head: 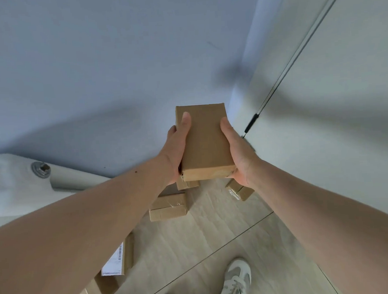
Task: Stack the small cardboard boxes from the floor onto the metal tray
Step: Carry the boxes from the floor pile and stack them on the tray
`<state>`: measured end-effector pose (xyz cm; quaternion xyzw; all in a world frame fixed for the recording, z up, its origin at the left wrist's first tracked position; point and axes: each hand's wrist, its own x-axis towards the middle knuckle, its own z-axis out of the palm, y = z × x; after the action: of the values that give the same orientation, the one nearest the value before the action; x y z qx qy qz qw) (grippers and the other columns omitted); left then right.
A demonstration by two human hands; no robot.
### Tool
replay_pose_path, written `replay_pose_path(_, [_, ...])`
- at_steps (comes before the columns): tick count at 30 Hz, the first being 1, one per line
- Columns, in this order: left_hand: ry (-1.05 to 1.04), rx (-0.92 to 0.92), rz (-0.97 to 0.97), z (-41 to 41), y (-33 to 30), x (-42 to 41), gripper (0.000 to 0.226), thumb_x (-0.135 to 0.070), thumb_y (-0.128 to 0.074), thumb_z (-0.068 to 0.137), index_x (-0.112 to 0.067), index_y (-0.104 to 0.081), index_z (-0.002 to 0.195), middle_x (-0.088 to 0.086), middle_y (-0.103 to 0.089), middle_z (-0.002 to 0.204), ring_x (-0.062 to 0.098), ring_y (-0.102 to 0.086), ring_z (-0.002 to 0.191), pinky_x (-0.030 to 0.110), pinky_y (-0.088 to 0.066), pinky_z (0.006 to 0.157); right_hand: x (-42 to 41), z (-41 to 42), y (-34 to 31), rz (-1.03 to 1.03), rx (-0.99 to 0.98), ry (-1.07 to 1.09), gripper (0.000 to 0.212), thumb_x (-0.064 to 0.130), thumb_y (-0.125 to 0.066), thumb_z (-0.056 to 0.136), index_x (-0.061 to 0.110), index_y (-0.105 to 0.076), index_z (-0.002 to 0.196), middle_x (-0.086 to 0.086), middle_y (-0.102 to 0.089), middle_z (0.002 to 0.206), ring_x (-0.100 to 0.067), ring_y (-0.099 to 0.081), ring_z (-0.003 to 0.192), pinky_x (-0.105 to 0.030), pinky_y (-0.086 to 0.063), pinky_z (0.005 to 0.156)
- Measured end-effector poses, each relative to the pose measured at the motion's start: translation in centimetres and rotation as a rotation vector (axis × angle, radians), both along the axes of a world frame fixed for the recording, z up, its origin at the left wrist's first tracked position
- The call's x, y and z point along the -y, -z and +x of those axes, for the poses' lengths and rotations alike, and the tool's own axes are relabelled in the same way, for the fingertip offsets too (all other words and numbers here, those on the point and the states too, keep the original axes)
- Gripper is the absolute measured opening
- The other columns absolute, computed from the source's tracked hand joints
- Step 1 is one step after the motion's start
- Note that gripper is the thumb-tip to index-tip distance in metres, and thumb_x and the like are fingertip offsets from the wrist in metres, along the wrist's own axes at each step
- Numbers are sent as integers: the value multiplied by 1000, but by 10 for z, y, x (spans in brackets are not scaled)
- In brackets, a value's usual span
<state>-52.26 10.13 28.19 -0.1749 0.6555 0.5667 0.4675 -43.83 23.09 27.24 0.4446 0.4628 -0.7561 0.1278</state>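
We hold one box (205, 141) in both hands, out in front of us, above the floor (216, 236). Our left hand (177, 152) grips its left edge, thumb laid flat along the top face, other fingers hidden beneath. Our right hand (237, 158) grips the right edge and near corner, thumb on top, fingers wrapped under. The box's far edge points to 12 o'clock, toward the grey wall (92, 62).

Below the held box, more boxes lie on the floor: a taped box (168, 206) at 7 o'clock of it, a small one (187, 184) partly hidden under its near edge, and another (241, 190) at 5 o'clock, against the foot of a pale panel (333, 93) on the right. A labelled box (118, 258) lies at 7 o'clock, mostly behind our left forearm.

Bare floor opens between the boxes and our shoe (236, 280) at 6 o'clock. A white rounded object (9, 187) sits at 9 o'clock.
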Motion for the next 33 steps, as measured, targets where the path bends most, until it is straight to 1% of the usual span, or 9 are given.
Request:
replay_pose_path(5, [70,-35,59,17,-27,3,64,-80,-51,84,-38,-55,132,-1,-73,119,24,-74,100,45,-61,80,9,24,-25,33,-47,57,66,81,-51,83,36,-62,130,3,-74,118,-21,-71,108,-48,-53,100])
replay_pose_path(7, [109,-30,90,28,-37,5,63,-78,-51,85,-37,-55,133,0,-72,120,25,-74,100,43,-62,75,13,42,-34,20,-61,102,68,81,-52,82,34,-63,129,1,-74,117,-23,-72,106,-47,-56,96])
replay_pose_path(11, [209,-1,145,52,-55,8,59,-73,-50,89,-35,-54,134,3,-72,122,26,-74,101,40,-62,71,26,78,-55,-33,-78,245,85,85,-63,62,31,-64,128,-2,-75,115,-24,-75,100,-41,-61,77])
replay_pose_path(13, [255,-1,167,66,-61,5,58,-72,-50,90,-35,-54,135,3,-71,122,26,-74,102,42,-62,71,28,99,-65,-18,-98,290,78,85,-59,70,33,-64,127,-1,-75,117,-25,-74,101,-43,-61,81])
replay_pose_path(15, [301,3,182,89,-65,-2,59,-73,-52,88,-36,-54,135,2,-72,123,27,-73,105,48,-61,83,28,127,-72,4,-114,334,71,84,-52,79,34,-65,128,0,-75,117,-24,-73,105,-48,-57,94])
replay_pose_path(17, [351,7,201,115,-69,-10,60,-73,-53,87,-38,-54,136,2,-71,124,27,-72,107,53,-57,92,28,157,-79,50,-115,373,67,82,-45,85,35,-63,129,2,-75,116,-22,-73,105,-48,-55,99])
replay_pose_path(21, [450,20,180,177,-76,-28,62,-74,-56,85,-36,-57,133,1,-73,121,25,-73,105,47,-60,86,29,228,-91,120,-127,475,62,76,-38,93,32,-65,127,2,-75,115,-20,-73,104,-44,-56,96])
replay_pose_path(27, [608,64,203,283,-80,-38,63,-71,-55,87,-32,-56,137,2,-72,121,25,-73,103,39,-61,71,39,343,-92,148,-51,648,92,93,-48,64,37,-56,137,5,-70,125,-22,-69,112,-48,-51,103])
replay_pose_path(33, [794,103,224,397,-86,-49,69,-73,-57,85,-32,-53,139,3,-70,126,27,-71,108,47,-61,85,55,465,-98,155,-57,825,96,94,-48,62,36,-54,139,5,-70,125,-21,-68,113,-47,-50,104])
